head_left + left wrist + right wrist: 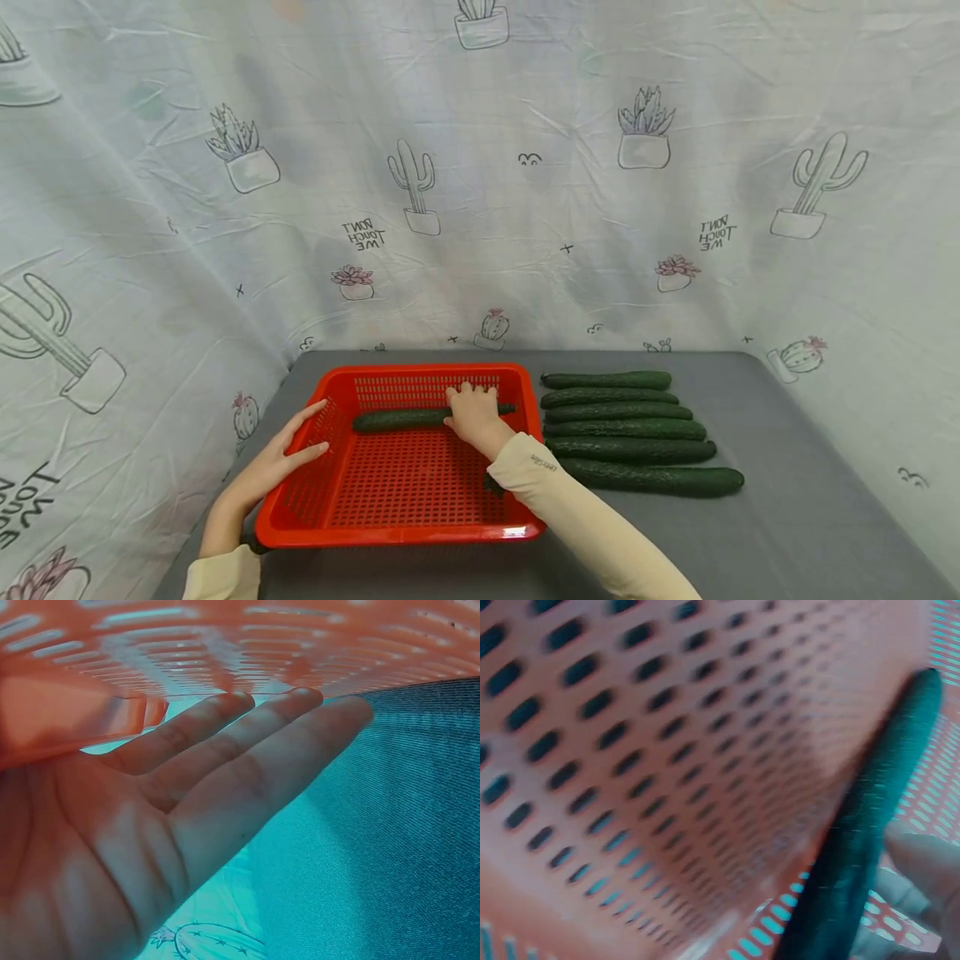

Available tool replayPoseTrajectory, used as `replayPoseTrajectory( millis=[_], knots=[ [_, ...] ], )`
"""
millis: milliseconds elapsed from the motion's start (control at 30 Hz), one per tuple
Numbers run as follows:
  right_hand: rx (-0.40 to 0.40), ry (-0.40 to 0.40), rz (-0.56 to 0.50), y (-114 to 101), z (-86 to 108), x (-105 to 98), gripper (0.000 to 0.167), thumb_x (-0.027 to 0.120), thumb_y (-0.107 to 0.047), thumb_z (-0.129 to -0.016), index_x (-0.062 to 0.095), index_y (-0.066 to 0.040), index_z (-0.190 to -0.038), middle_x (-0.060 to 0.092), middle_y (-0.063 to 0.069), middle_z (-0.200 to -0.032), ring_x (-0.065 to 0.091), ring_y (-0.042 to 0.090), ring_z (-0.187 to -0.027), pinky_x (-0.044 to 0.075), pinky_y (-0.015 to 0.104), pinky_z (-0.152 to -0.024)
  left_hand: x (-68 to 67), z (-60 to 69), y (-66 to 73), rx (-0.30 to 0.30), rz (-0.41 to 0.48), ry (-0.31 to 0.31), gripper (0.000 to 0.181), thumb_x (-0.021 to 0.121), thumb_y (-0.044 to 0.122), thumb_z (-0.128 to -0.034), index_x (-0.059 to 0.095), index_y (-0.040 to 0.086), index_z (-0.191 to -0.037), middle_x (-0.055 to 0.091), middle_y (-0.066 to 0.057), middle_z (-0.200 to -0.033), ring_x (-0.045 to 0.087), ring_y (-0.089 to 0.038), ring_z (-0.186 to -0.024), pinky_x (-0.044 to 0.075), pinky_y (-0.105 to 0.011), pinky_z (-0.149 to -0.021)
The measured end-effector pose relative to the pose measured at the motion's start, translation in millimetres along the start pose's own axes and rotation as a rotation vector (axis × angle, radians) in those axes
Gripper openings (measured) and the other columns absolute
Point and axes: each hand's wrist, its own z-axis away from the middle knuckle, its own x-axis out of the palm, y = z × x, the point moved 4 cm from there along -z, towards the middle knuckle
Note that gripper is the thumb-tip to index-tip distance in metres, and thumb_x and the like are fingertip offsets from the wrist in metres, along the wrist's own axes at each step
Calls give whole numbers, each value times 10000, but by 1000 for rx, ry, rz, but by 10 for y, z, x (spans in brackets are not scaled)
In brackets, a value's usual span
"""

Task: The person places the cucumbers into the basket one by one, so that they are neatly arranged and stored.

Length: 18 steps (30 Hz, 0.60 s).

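Cloth (495, 200), off-white, thin and creased, hung before me across the back and down both sides of the table (795, 517); printed with line-drawn potted cacti (412, 179), spiky-leaved succulents (647, 115), pink rosettes (352, 276), small crosses (567, 248) and dark lettering (366, 235) that reads mirror-reversed from where I stand. Table, plain grey, far corners rounded, far edge set close to the cloth. Light, soft and fairly even, with faint grey shading along the wrinkles.

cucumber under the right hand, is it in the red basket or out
In: the head view shows the red basket surrounding the cucumber, which the right hand grips inside it.
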Motion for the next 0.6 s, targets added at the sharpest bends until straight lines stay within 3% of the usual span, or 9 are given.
replayPoseTrajectory(
  millis=[167,267,433,600],
  knots=[
    [-21,-3,-127,45,18,-111,325,632,-392,-859,569,-200,-1113,518,103,-1214,538,319,-1034,482,491,-809,3,-24,28,-5,13,-5,644,520,245,-950,158,291,-1480,127,-143,-1512,446,-395,-1181,511,-405,-785],
    [-42,-1,-164,80,32,-180,274,633,-395,-858,569,-195,-1035,530,83,-1142,541,297,-984,488,450,-768,5,-45,41,8,-21,3,643,519,256,-950,159,283,-1482,103,-128,-1524,363,-392,-1248,483,-414,-818],
    [-82,3,-243,162,56,-280,301,637,-390,-857,580,-195,-1079,546,51,-1102,543,260,-941,474,395,-717,-4,-68,52,29,-65,12,643,518,263,-949,162,266,-1485,88,-117,-1532,238,-372,-1316,436,-443,-863],
    [-121,35,-302,282,84,-361,344,648,-390,-847,581,-182,-1114,561,42,-1079,544,234,-889,456,340,-652,-19,-84,52,33,-65,12,641,520,256,-948,167,267,-1483,102,-117,-1529,242,-371,-1312,438,-451,-863]
  ],
)
